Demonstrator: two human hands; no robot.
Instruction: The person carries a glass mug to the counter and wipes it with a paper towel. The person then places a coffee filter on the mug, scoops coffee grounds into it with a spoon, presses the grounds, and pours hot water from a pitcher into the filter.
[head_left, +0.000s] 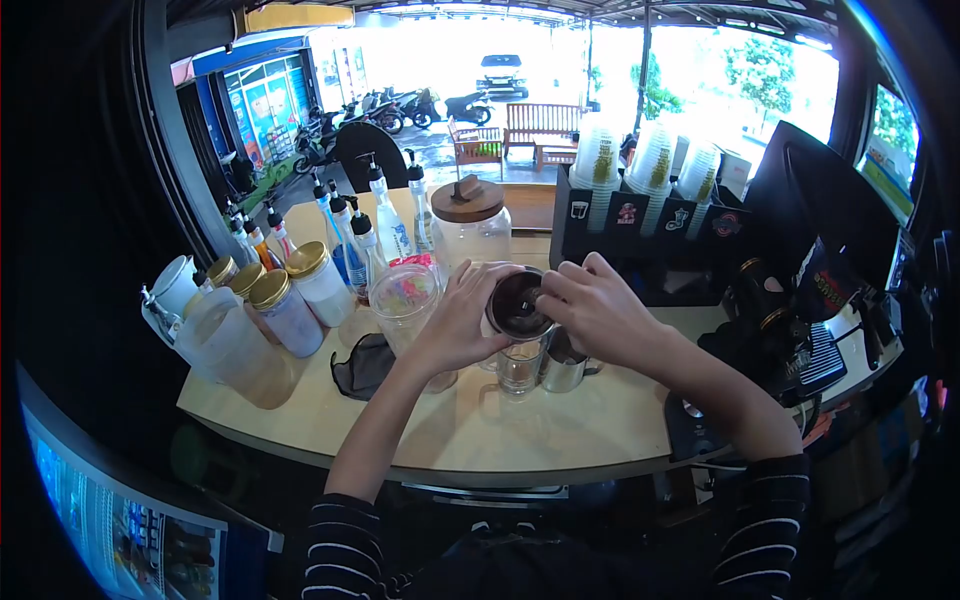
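Nearside of the lidded jar (472, 238), the left hand (463, 318) curls round a cup (516, 303), apparently already holding something dark; the right hand (598, 308) pinches something (hidden) over it; what remains is unclear.

"What's on the pale, curved-edged counter (570, 438)?"

"Slim, clear pump bottles (389, 218), left of the round, clear jar with a brown wooden lid (472, 238)."

"Right of that?"

"The black, boxy cup holder (640, 245), with clear plastic cup stacks (598, 160) in it."

drinks shop w/ stacked cups (650, 160), pump bottles (388, 212) & jars (318, 285)
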